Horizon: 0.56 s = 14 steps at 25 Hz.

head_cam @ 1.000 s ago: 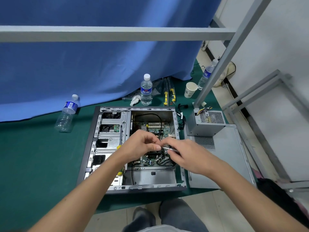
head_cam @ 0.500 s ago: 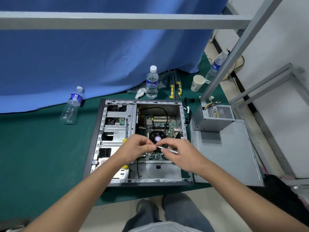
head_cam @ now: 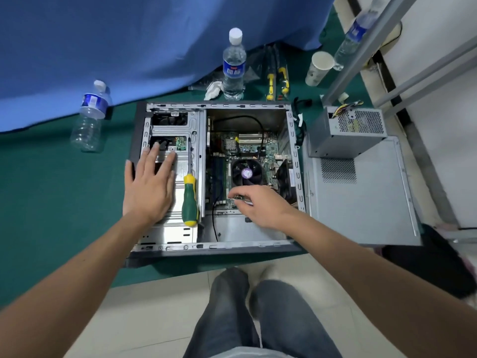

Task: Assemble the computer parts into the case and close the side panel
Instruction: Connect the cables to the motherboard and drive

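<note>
Grey steel computer case (head_cam: 294, 161) lies open on the green floor mat (head_cam: 51, 202); judged heavy, rigid, sharp-edged. Left hand (head_cam: 148, 187) rests spread on the drive cage; right hand (head_cam: 260, 205) pinches a small part, unidentifiable, over the fragile motherboard (head_cam: 268, 148).

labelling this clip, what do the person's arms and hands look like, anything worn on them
Both arms are bare up to the frame edge: no sleeves show. The left hand and right hand carry no gloves, and no rings, watch or wristband are visible. Below them, grey trousers cover the legs.
</note>
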Available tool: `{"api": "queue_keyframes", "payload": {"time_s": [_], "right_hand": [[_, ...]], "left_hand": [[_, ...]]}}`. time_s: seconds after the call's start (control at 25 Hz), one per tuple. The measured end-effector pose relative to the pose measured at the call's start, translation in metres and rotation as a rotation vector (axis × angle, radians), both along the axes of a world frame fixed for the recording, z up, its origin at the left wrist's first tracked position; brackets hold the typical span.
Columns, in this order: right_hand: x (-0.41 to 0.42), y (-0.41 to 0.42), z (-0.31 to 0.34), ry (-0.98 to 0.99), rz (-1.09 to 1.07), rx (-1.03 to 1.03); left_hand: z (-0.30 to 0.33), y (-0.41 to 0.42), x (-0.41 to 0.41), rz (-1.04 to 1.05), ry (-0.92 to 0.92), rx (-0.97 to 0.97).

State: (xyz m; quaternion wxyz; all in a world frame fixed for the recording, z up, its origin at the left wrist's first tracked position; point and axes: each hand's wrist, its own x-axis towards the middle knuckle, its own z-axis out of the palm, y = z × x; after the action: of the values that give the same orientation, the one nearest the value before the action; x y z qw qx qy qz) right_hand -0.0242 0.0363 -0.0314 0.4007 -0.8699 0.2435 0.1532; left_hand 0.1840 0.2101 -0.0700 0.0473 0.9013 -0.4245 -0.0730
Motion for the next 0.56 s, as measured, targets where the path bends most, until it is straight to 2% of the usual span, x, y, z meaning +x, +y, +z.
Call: {"api": "queue_keyframes", "payload": {"time_s": [0.28, 0.56], "right_hand": [[0.054, -0.002, -0.038, 0.027, 0.369, -0.172], [0.076, 0.011, -0.065, 0.093, 0.667, -0.471]], "left_hand": [[-0.013, -0.002, 0.002, -0.014, -0.084, 0.025], [-0.019, -0.002, 0.005, -0.022, -0.121, 0.012]]}}
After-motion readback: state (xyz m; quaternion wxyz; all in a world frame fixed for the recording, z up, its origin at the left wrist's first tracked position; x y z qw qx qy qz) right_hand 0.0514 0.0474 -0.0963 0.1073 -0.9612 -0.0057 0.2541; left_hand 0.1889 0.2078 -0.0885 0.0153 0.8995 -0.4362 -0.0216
